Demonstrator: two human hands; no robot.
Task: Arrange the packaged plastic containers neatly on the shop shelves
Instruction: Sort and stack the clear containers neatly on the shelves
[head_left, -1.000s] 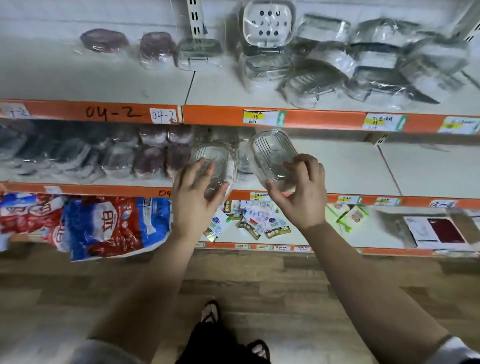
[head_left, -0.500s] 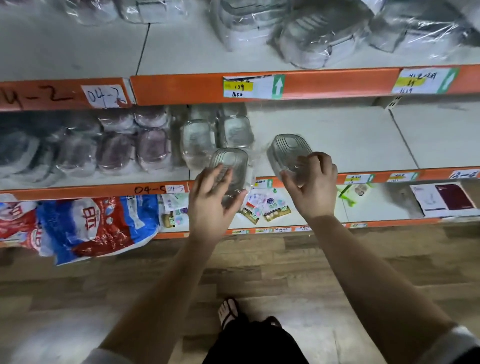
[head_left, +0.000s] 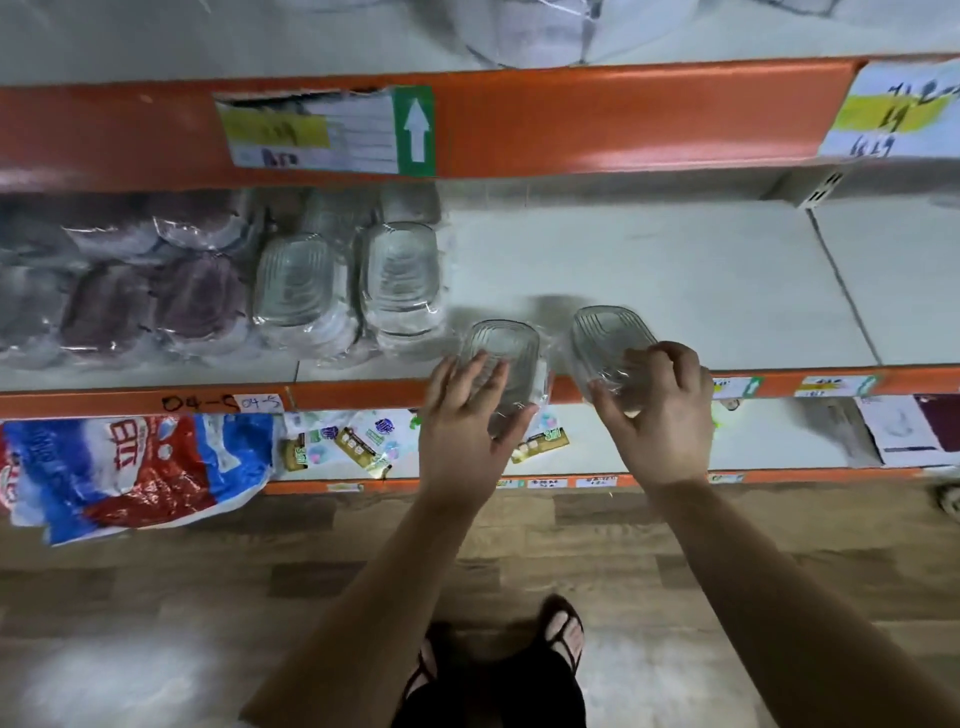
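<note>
- Head cam: we've got one wrapped clear container per hand, both at the front edge of the mid shelf (head_left: 675, 280).
- Our left hand (head_left: 462, 431) grasps the left container (head_left: 501, 353), fingers spread on top, thumb at its side.
- Our right hand (head_left: 662, 415) curls round the right container (head_left: 605, 338), which sits tilted.
- The two are near each other, not touching.
- Further left on the same shelf: stacked clear containers (head_left: 400, 275), then purple containers (head_left: 200, 304).

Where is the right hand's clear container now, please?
Head view, right of centre: that container is over the middle shelf's orange edge, beside the twin container in the left hand.
</note>
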